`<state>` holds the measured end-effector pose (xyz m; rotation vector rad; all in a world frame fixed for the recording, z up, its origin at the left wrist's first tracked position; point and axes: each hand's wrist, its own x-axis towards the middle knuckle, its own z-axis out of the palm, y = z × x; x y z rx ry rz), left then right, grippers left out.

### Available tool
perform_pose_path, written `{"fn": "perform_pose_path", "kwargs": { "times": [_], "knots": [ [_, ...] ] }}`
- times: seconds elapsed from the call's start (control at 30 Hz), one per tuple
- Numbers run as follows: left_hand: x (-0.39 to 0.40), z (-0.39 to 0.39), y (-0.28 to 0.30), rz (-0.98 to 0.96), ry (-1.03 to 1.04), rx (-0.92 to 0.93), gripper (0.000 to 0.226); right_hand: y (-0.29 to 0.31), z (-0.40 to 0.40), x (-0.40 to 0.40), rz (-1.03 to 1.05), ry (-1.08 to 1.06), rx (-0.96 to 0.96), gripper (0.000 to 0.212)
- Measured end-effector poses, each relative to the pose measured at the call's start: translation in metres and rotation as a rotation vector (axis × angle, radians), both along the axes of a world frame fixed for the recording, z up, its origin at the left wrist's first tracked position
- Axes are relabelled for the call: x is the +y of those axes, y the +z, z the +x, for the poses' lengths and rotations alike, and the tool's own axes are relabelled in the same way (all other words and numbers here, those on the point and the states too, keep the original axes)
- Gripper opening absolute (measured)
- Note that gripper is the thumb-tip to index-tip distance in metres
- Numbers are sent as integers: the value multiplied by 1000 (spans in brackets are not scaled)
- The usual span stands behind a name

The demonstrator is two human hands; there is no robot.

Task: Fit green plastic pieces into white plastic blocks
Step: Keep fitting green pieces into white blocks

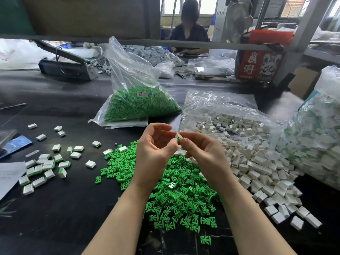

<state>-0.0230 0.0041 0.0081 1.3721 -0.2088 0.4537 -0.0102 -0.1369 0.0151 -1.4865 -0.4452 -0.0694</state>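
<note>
Black matting covers the workbench [60, 208], where finished blocks [44, 168] lie scattered at the left and loose green pieces [176, 197] are heaped in the middle. Above that heap the left hand [154, 150] and right hand [204, 153] pinch one white block [178, 135] with a green piece [178, 139] partly in it. Squaring the piece to the slot before pressing should seat it cleanly. Fingers hide the slot, so depth is unclear. White blocks [257, 162] pile at right.
</note>
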Motion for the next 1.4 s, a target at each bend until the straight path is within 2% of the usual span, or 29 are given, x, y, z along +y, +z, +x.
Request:
{"fn": "perform_pose_path", "kwargs": {
  "times": [0.33,0.53,0.87,1.13,1.4],
  "knots": [
    [1,5,-4,-17,10,57,24,-5,4,1,-40,-32,14,33],
    [-1,3,-2,2,46,45,26,-5,4,1,-1,-12,14,18],
    [-5,-3,1,148,172,-15,24,-4,2,0,10,18,-3,24],
    [-6,-5,4,164,173,-56,25,-4,3,1,80,69,4,25],
    [-4,-4,3,143,113,-75,28,-5,0,0,70,60,-5,15]
  ]
}}
